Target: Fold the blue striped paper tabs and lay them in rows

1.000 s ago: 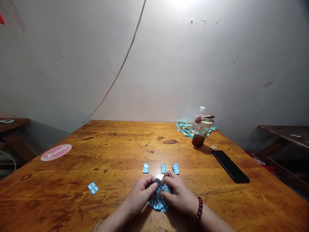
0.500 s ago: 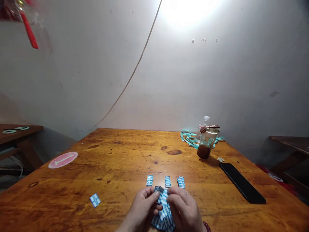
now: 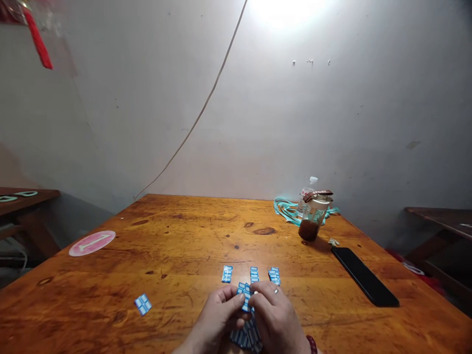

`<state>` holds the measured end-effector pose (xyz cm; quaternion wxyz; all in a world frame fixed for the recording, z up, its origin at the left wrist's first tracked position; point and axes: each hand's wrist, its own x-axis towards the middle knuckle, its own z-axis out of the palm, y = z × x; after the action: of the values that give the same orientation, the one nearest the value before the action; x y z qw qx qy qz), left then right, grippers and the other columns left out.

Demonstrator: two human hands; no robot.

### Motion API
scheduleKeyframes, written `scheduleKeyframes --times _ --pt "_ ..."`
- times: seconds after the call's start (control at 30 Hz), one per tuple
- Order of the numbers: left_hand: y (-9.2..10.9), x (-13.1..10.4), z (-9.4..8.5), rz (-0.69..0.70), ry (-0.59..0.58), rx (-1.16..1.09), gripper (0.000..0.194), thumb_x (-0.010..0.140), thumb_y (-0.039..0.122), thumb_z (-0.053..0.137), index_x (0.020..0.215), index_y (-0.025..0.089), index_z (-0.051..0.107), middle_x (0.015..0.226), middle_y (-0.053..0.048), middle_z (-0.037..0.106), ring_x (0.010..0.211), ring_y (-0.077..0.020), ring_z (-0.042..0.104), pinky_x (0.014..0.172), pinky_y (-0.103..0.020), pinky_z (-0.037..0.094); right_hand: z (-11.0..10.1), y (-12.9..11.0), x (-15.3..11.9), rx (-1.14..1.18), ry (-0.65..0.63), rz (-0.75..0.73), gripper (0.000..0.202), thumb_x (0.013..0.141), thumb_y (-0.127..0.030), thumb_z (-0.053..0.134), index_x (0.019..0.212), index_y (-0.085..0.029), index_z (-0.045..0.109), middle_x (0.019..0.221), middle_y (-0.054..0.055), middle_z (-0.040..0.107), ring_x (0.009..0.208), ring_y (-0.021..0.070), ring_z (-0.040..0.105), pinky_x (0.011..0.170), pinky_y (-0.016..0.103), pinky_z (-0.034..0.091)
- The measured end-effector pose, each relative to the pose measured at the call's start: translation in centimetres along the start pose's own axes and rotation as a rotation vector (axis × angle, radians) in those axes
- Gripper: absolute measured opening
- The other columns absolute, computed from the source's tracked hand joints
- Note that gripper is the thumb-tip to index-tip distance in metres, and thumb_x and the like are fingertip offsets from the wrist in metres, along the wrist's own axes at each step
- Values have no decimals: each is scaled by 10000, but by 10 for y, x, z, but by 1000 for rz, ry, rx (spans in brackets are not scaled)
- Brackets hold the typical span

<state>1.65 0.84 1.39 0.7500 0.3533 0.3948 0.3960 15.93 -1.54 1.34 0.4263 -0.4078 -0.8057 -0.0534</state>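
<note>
Between thumb and fingers my left hand (image 3: 223, 310) grips a few small blue-and-white cards (image 3: 246, 301), each printed with rows of pale rectangles. The fingertips of my right hand (image 3: 275, 312) pinch at the right side of those same cards. Below both hands lies a loose pile of similar cards (image 3: 246, 338), partly hidden by the fingers. Just beyond my hands, three small groups of cards stand in a row: a left group (image 3: 227, 274), a middle group (image 3: 254, 274) and a right group (image 3: 274, 276). A separate card (image 3: 143, 304) lies off to the left.
A black phone (image 3: 364, 276) lies at the right of the wooden table (image 3: 184, 246). Behind it are small pale bits (image 3: 334, 242), a jar of brown drink (image 3: 313, 219), a clear bottle (image 3: 305, 199) and turquoise straps (image 3: 285, 209). A pink round sticker (image 3: 92, 243) marks the left side.
The held cards have come up toward my right fingertips and show more of their faces. My right hand has shifted slightly left. The whole view has moved a little.
</note>
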Motion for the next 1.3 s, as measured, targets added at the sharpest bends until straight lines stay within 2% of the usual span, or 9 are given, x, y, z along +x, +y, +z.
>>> scheduleKeyframes --times 0.1,0.2,0.33,0.47,0.67,0.83,1.03,1.17,1.3 --pt "-1 0 0 21 -3 8 239 604 299 698 701 111 585 592 -9 581 489 -76 531 438 -139 356 -4 -1 0 129 -74 123 152 778 -108 397 815 -187 523 891 62 558 811 165 512 701 273 417" --pt "-2 0 -1 33 -8 13 227 604 286 697 704 113 590 605 -16 593 500 -80 532 447 -145 354 -5 -1 0 249 -126 283 113 776 -144 444 840 -196 520 825 40 546 776 155 508 683 254 412" --pt "-3 0 -1 41 -1 30 239 585 285 710 710 117 594 634 -24 608 535 -96 547 476 -162 377 -2 -1 -1 362 -112 423 120 767 -151 474 869 -193 521 755 16 539 694 134 495 630 228 399" --pt "-1 -2 1 21 17 40 242 630 337 675 699 121 590 636 -14 598 553 -91 558 470 -144 370 0 0 0 496 -129 539 70 777 -163 475 753 -176 540 710 5 538 677 125 495 622 219 391" --pt "-4 1 -3 23 -36 50 271 640 363 666 667 103 592 609 -19 591 515 -80 549 442 -133 359 4 4 -1 861 -76 770 64 772 -222 514 752 -161 518 692 -10 526 654 110 483 604 210 396" --pt "-6 2 -5 -4 -33 91 292 614 368 683 696 98 611 622 -39 612 525 -103 568 454 -153 380 3 5 1 966 -74 815 94 740 -237 558 747 -153 517 684 -12 523 648 109 484 594 208 392" --pt "-6 2 -4 6 -49 127 282 636 365 666 744 106 634 678 -44 626 559 -99 576 488 -156 394 10 4 -3 937 -82 786 143 735 -247 563 838 -163 510 728 -4 527 678 120 498 611 224 407" --pt "-5 2 -4 22 -9 172 260 608 333 689 727 109 631 637 -30 621 533 -100 561 490 -171 401 7 6 -3 839 -89 758 150 745 -262 547 853 -163 514 685 -17 501 635 107 474 580 212 395" --pt "4 2 -8 127 62 151 225 648 335 650 733 130 613 606 -6 603 516 -93 539 485 -174 406 -9 16 4 615 -45 722 115 770 -248 497 843 -164 527 643 -28 465 592 98 434 553 206 367"
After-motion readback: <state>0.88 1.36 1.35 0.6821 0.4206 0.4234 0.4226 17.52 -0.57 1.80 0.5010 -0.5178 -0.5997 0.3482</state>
